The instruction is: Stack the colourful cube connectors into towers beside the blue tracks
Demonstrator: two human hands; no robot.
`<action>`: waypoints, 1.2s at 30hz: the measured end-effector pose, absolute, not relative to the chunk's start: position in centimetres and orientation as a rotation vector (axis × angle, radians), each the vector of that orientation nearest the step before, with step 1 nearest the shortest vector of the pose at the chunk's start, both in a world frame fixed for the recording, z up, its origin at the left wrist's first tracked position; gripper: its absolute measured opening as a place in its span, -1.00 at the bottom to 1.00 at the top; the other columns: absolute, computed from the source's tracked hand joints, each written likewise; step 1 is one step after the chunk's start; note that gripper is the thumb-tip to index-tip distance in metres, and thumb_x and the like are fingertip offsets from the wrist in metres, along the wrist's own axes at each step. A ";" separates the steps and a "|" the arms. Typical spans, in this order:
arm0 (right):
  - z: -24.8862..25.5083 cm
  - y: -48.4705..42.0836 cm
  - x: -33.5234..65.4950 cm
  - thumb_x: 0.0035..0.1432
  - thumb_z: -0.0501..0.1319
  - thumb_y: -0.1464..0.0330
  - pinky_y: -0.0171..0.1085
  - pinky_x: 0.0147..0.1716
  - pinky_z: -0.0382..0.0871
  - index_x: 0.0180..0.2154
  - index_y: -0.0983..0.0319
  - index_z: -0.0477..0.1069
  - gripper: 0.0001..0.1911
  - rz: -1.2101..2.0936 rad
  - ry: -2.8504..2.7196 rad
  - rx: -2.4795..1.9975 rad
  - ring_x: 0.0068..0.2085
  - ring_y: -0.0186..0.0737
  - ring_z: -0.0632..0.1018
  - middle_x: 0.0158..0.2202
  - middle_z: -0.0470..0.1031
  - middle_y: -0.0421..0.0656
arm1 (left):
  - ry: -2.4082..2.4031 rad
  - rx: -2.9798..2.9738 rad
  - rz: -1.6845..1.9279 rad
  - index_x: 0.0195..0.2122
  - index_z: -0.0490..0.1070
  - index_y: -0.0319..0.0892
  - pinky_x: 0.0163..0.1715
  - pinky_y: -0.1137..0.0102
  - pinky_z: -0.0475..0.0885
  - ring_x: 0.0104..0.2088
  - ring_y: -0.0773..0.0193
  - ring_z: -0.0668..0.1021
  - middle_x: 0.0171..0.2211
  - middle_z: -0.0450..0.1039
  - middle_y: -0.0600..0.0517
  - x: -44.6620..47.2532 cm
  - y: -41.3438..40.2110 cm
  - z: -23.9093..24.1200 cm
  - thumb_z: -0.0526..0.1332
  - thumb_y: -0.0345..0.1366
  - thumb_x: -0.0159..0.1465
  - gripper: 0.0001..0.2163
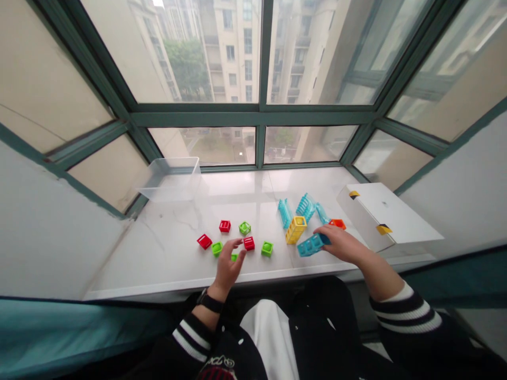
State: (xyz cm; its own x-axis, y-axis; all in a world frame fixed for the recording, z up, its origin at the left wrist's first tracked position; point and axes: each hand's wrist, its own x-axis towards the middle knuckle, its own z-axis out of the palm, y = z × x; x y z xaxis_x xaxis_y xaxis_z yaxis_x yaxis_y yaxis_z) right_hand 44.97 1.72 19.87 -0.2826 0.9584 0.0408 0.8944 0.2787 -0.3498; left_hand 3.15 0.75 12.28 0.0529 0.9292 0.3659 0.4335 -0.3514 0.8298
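My right hand grips one end of a blue stack of toy blocks, tilted just above the sill. Close behind it a yellow block stack stands upright. My left hand hovers with thumb and fingers apart beside a red block; whether it touches the block I cannot tell. A green block is partly hidden behind that hand. Around it lie another green block, a red block, a second red block and more green blocks.
Light-blue ribbed plastic pieces and an orange piece lie behind my right hand. A clear plastic bin stands at the back left. At the right is a white box with yellow-black tabs. Windows border the sill.
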 end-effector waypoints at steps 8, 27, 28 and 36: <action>20.6 -0.4 33.9 0.18 0.37 0.36 -0.12 -0.04 0.60 0.08 0.12 0.49 -0.60 0.792 -2.045 -1.211 0.02 -0.10 0.62 0.02 0.59 -0.09 | 1.027 2.311 0.851 0.35 0.23 -0.08 0.21 0.02 0.48 0.19 -0.04 0.55 0.20 0.47 -0.22 8.3 -0.2 13.9 0.25 0.02 0.42 -0.45; 7.8 10.2 24.1 0.10 0.29 0.54 -0.08 0.18 0.37 0.06 0.21 0.44 -0.54 0.559 -1.843 -1.764 0.05 -0.02 0.50 0.03 0.41 0.00 | 1.987 2.051 -0.006 0.26 0.36 -0.12 -0.09 0.14 0.50 -0.04 -0.11 0.66 0.11 0.45 -0.32 2.0 9.6 13.6 0.18 -0.14 0.42 -0.58; 7.5 10.4 24.1 0.12 0.29 0.53 -0.10 0.17 0.37 0.07 0.21 0.45 -0.54 0.574 -1.852 -1.796 0.05 -0.02 0.50 0.03 0.42 0.01 | 1.984 2.042 -0.015 0.22 0.39 -0.14 -0.09 0.15 0.50 -0.04 -0.11 0.66 0.08 0.48 -0.32 2.2 9.8 13.4 0.18 -0.16 0.41 -0.61; 8.2 10.2 23.8 0.12 0.36 0.46 -0.06 0.20 0.37 0.19 0.28 0.39 -0.42 0.654 -1.956 -1.859 0.16 0.07 0.50 0.13 0.45 0.10 | 1.967 2.017 0.061 0.22 0.40 -0.15 -0.01 0.18 0.48 0.06 -0.07 0.63 0.09 0.55 -0.28 0.6 9.6 13.7 0.17 -0.14 0.42 -0.60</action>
State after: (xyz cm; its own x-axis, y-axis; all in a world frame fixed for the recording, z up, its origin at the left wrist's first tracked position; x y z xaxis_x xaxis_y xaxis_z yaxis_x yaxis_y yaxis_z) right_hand 23.84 10.16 8.23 -0.0673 0.9963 -0.0538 0.8283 0.0257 -0.5598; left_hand 0.57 9.55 13.73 0.0502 0.9801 -0.1921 0.9664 0.0009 0.2570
